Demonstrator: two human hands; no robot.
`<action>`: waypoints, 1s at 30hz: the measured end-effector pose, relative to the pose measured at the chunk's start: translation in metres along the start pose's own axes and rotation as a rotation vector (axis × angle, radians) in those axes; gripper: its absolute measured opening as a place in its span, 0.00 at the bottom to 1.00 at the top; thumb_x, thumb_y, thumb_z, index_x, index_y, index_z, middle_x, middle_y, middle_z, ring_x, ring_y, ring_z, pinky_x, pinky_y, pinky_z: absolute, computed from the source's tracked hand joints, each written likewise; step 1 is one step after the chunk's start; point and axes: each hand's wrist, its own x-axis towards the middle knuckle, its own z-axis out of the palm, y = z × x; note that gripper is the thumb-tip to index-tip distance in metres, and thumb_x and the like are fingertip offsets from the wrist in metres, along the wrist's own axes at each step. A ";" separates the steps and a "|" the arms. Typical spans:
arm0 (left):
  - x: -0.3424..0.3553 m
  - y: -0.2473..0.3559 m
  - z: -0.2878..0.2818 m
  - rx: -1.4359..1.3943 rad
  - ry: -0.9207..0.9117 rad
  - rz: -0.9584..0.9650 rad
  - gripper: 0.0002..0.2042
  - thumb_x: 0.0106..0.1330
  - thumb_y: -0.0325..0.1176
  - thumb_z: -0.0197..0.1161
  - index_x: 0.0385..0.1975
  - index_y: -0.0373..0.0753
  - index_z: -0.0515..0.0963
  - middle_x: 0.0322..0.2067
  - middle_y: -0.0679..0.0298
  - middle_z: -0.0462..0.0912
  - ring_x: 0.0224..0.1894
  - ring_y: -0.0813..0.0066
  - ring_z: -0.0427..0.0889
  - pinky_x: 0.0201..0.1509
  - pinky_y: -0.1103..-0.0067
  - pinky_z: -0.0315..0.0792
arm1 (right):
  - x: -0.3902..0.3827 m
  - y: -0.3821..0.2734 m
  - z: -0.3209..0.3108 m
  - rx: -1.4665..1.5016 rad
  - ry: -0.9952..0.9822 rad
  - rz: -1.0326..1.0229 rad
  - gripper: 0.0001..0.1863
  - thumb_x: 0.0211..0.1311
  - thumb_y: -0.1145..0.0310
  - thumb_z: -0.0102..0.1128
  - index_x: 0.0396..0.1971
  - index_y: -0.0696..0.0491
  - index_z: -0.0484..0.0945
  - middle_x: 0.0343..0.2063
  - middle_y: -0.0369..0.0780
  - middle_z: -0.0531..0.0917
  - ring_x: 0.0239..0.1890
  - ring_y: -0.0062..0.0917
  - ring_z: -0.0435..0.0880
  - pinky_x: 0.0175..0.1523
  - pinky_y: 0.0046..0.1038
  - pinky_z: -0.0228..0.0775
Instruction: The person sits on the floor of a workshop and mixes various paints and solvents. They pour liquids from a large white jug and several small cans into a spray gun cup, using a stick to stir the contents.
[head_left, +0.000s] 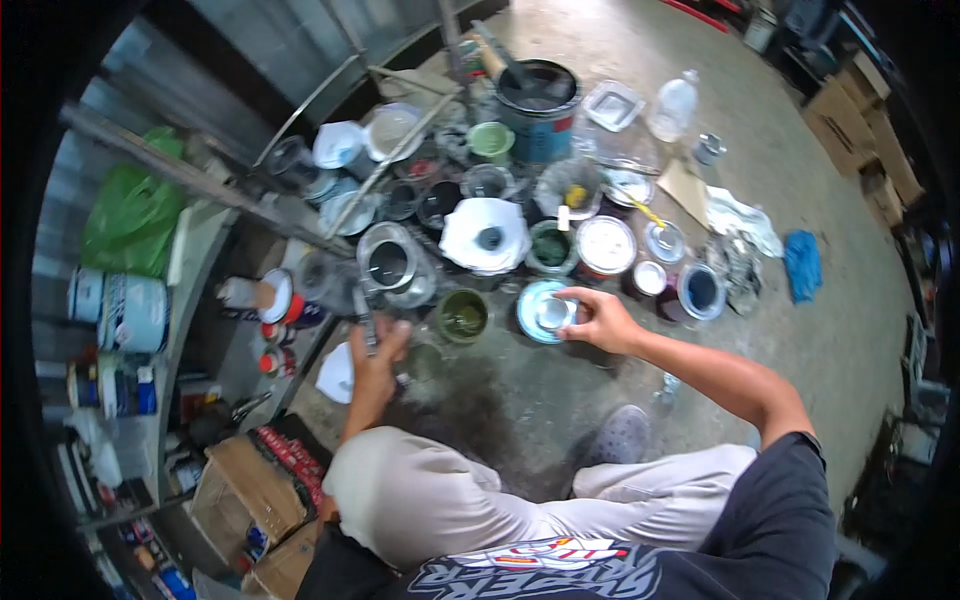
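My left hand (pixel 374 362) is closed around a narrow grey tool (pixel 366 318) held upright; its exact kind is unclear. This tool is close to a clear plastic container (pixel 405 292). Between my hands stands a cup of dark green paint (pixel 463 315). With thumb and fingers, my right hand (pixel 603 322) grips a small clear round cup (pixel 553 313) over a light-blue paint can (pixel 533 322). I cannot tell whether cup and can touch. Just beyond are a jar of dark green paint (pixel 551 247) and a can with a white top (pixel 606 245).
A large paint bucket (pixel 545 130) holding a brush stands at the back. Several cups crowd around white paper (pixel 484 236). On the right lie a blue glove or rag (pixel 802 266) and a clear bottle (pixel 675 105). Shelving (pixel 178 330) and a cardboard box (pixel 250 490) flank my left side.
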 end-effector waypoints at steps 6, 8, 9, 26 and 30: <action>0.003 -0.022 -0.013 -0.104 -0.379 0.100 0.10 0.59 0.30 0.62 0.37 0.38 0.69 0.31 0.68 0.71 0.34 0.79 0.72 0.41 0.83 0.66 | -0.005 -0.061 0.015 -0.371 0.254 -0.442 0.21 0.49 0.58 0.70 0.40 0.55 0.78 0.25 0.42 0.80 0.27 0.35 0.78 0.34 0.33 0.68; 0.003 -0.028 -0.015 -0.224 -0.401 0.055 0.10 0.63 0.35 0.56 0.39 0.37 0.71 0.32 0.66 0.73 0.35 0.77 0.73 0.43 0.81 0.67 | -0.008 -0.088 0.027 -0.255 -0.018 -0.348 0.14 0.58 0.60 0.61 0.36 0.56 0.77 0.28 0.46 0.80 0.33 0.39 0.79 0.40 0.38 0.69; 0.006 -0.031 -0.014 -0.229 -0.426 0.094 0.17 0.66 0.43 0.46 0.42 0.35 0.71 0.33 0.64 0.74 0.36 0.75 0.74 0.43 0.79 0.68 | -0.005 -0.102 0.042 -0.172 -0.086 -0.379 0.14 0.61 0.60 0.57 0.36 0.56 0.78 0.28 0.47 0.80 0.33 0.42 0.79 0.41 0.39 0.69; -0.037 -0.100 -0.046 -0.334 -0.138 -0.022 0.28 0.73 0.58 0.33 0.26 0.40 0.71 0.21 0.68 0.71 0.22 0.79 0.70 0.27 0.82 0.64 | 0.002 -0.138 0.186 0.119 -0.180 0.213 0.20 0.48 0.58 0.70 0.19 0.61 0.77 0.20 0.43 0.79 0.25 0.27 0.79 0.33 0.31 0.70; -0.050 -0.110 -0.043 -0.391 0.055 -0.096 0.28 0.72 0.59 0.35 0.26 0.39 0.72 0.20 0.67 0.72 0.21 0.79 0.69 0.27 0.81 0.64 | 0.001 -0.133 0.190 0.315 -0.333 0.398 0.16 0.50 0.62 0.67 0.18 0.61 0.77 0.21 0.46 0.81 0.26 0.31 0.81 0.33 0.32 0.71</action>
